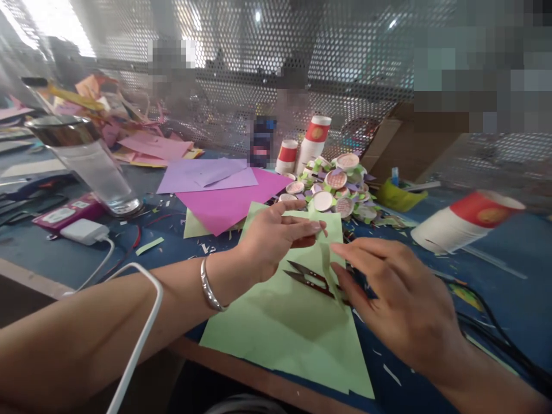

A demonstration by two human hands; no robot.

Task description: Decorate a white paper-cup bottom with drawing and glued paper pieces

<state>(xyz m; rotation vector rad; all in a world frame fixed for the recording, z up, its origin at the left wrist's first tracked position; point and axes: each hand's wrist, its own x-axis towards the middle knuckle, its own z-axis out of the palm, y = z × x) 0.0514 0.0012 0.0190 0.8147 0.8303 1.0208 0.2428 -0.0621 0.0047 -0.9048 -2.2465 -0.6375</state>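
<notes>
A narrow green paper strip (326,261) stands out over a stack of green paper sheets (280,328). My left hand (276,233), with a silver bangle on its wrist, reaches in from the left and pinches the strip's upper part between its fingers. On the right, my right hand (397,287) has its thumb and forefinger closed in at the strip's edge; their exact contact is hard to see. Thread snips (308,277) lie over the green paper below the strip, blades pointing left, with their handle end partly hidden by the strip and my right hand.
Behind my hands rises a pile of cut cup bottoms (336,181) with paper bits. Paper cups (468,221) stand right and behind. Purple paper (207,174), magenta paper (224,201), a glass water bottle (92,167) and a pink box (69,214) with a white cable are left.
</notes>
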